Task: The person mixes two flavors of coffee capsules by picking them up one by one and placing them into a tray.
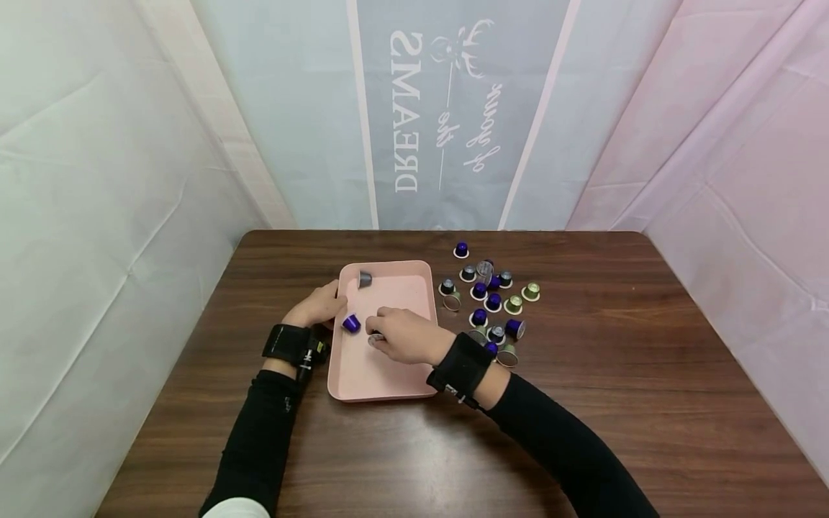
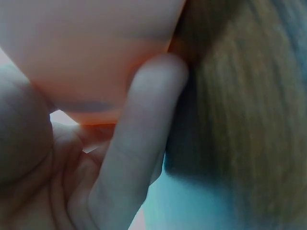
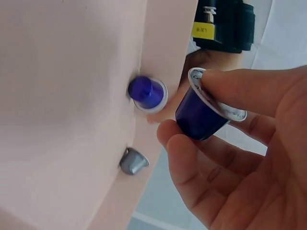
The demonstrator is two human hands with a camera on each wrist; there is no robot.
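Observation:
A pink tray (image 1: 382,383) lies on the table, its left rim gripped by my left hand (image 1: 317,305). In the left wrist view, the fingers (image 2: 144,115) wrap the tray's edge from both sides. Over the middle of the tray, my right hand (image 1: 411,336) pinches a dark blue coffee capsule (image 3: 199,117) between thumb and fingertips, its foil lid tilted toward the thumb. Inside the tray, a purple-blue capsule (image 1: 351,324) rests against the left wall. A grey capsule (image 1: 365,279) lies on its side near the far left corner.
To the right of the tray, several loose capsules are scattered on the wooden table (image 1: 615,345), among them a blue one (image 1: 461,250) at the back and a green one (image 1: 531,291) at the right. Fabric curtains (image 1: 311,108) stand behind and on both sides.

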